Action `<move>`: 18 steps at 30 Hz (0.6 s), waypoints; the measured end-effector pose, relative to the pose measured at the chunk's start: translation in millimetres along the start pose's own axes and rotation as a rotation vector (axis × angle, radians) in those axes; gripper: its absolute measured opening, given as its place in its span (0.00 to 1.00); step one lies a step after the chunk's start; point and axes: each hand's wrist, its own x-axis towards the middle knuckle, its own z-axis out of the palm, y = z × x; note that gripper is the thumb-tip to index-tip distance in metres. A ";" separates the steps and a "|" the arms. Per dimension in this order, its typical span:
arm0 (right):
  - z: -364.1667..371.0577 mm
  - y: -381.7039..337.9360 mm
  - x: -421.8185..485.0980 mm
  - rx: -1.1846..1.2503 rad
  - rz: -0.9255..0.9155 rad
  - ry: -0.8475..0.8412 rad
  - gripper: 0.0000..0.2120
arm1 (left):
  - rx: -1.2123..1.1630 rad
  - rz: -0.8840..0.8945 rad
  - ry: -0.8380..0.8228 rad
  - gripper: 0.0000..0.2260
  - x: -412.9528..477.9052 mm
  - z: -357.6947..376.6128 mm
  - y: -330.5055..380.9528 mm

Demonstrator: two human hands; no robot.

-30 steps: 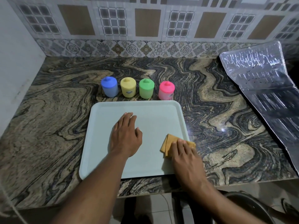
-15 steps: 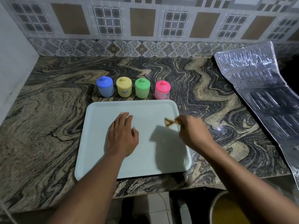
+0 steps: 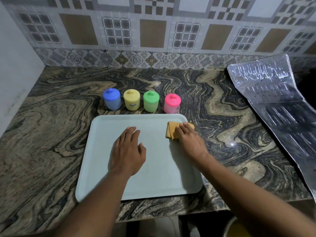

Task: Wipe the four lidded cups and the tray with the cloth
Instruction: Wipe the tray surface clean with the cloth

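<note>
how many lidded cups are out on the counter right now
4, in a row on the counter just behind the tray's far edge: blue cup leftmost, then yellow cup, green cup, pink cup rightmost. None looks hidden.

Our left hand (image 3: 127, 151) lies palm down on the tray (image 3: 102, 151), fingers straight and close together, thumb spread toward the right hand. Its bare forearm runs straight back toward us. Our right hand (image 3: 189, 141) sits near it, a little farther forward, palm down with fingers extended over the cloth (image 3: 171, 130), pressing on it. Those fingertips point forward and slightly toward the left hand. The right forearm, also bare, angles away to our right. The hands do not touch.
</note>
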 end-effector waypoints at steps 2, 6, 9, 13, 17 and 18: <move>1.6 -5.6 -21.3 0.035 0.015 0.001 0.19 | -0.001 -0.003 -0.009 0.25 0.6 -0.4 0.6; 5.9 -19.6 -71.5 0.028 0.036 0.092 0.20 | -0.012 -0.008 -0.006 0.24 0.3 -0.1 1.4; 8.5 -31.6 -111.4 0.020 0.030 0.067 0.22 | -0.017 -0.006 -0.003 0.24 0.0 -0.4 1.5; -4.5 -48.8 -157.7 0.035 0.089 -0.079 0.26 | -0.016 0.002 0.008 0.24 0.2 0.3 1.3; -23.9 -41.7 -166.4 0.258 0.090 -0.240 0.22 | -0.016 0.012 -0.006 0.24 1.8 2.0 0.3; -32.1 -35.5 -158.9 0.377 0.140 -0.254 0.21 | -0.024 0.011 -0.016 0.24 1.5 1.5 0.2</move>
